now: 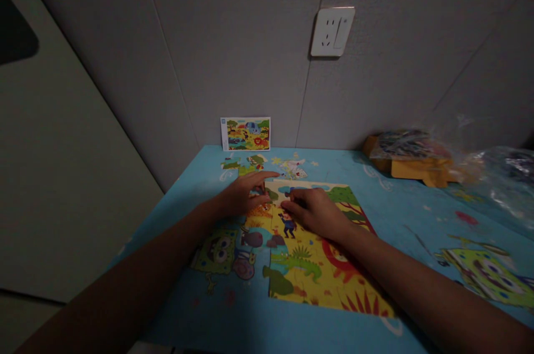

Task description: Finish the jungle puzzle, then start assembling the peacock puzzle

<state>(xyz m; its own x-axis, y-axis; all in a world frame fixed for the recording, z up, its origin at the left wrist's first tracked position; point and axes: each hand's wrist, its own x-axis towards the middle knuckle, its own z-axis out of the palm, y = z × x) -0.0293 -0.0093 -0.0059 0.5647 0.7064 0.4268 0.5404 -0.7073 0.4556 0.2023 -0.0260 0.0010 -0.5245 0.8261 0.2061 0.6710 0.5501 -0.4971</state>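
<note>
A jigsaw puzzle (pixel 300 248) of joined animal pieces lies on the blue table, with a crocodile, a lion and a small figure in blue. Over its upper left edge is my left hand (pixel 246 193), index finger stretched out and thumb apart from it. Resting on the upper middle of the puzzle, my right hand (pixel 317 210) has its fingers curled, thumb near the index fingertip. Whatever lies between those fingertips is too small to make out. Beyond my left hand are loose puzzle pieces (pixel 231 163), some green and yellow.
A picture card (pixel 248 134) of the animal scene leans on the wall. At the back right stands an orange-yellow box (pixel 411 167), beside clear plastic wrapping (pixel 496 176). The table (pixel 187 187) has a printed cartoon cover. A socket (pixel 332 32) is on the wall.
</note>
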